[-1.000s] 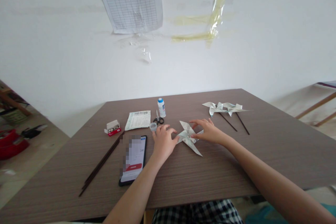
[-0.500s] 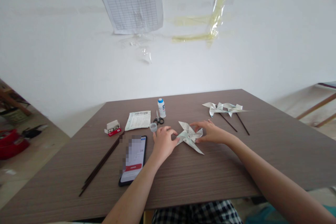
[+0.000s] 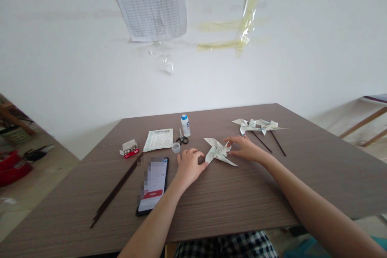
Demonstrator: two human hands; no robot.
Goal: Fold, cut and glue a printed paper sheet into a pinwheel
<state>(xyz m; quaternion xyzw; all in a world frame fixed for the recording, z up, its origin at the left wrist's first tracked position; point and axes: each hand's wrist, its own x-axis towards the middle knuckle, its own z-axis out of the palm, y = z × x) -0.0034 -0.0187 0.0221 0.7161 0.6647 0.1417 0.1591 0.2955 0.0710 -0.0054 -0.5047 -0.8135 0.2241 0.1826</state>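
Note:
A pinwheel [image 3: 218,153] folded from printed paper lies on the table between my two hands, its pointed blades spread out. At its left blade is my left hand [image 3: 190,165], closed with thumb and forefinger at the paper's edge. From the other side my right hand [image 3: 244,149] has curled its fingers round the right blade. Two finished pinwheels, a left one [image 3: 246,125] and a right one [image 3: 267,125], lie farther right on dark sticks. Just beyond my left hand are a small clear cup [image 3: 175,148] and black-handled scissors [image 3: 182,140].
Behind the scissors stands a white bottle [image 3: 186,126] with a blue cap. A folded paper piece [image 3: 159,140], a small red-and-white box [image 3: 130,149], dark sticks [image 3: 116,189] and a phone [image 3: 155,185] lie at left. The table [image 3: 242,201] meets a white wall [image 3: 211,84].
The pinwheel between my hands has turned slightly counterclockwise, its lower blade swinging right and up. My right hand has shifted a little to the right and up.

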